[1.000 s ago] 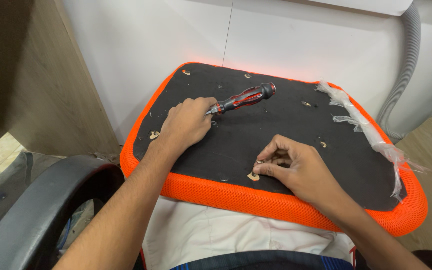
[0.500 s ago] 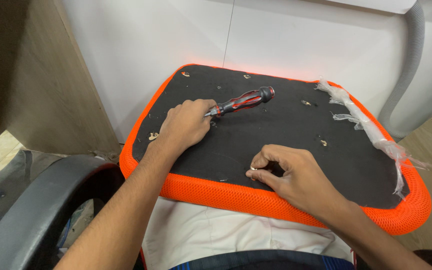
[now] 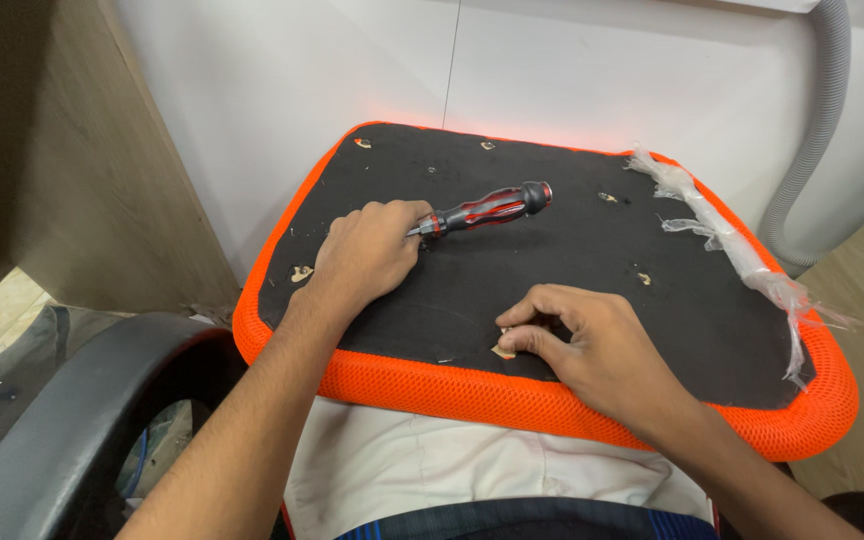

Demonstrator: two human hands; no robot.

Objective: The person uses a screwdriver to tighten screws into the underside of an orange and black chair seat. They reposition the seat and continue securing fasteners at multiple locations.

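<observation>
Two hands work the orange-rimmed seat pad [image 3: 432,395], mid-frame: left hand [image 3: 367,250] closed around a stiff, light screwdriver [image 3: 482,208], best held by its handle; right hand [image 3: 592,345] pinches a small tan scrap [image 3: 503,351].

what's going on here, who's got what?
A person has an upturned chair seat, black underside inside an orange mesh rim, resting across their lap. The left hand lies on the black panel by the metal end of a red-and-black screwdriver. The right hand pinches a small tan scrap near the front edge. A strip of clear plastic wrap trails along the seat's right side.
</observation>
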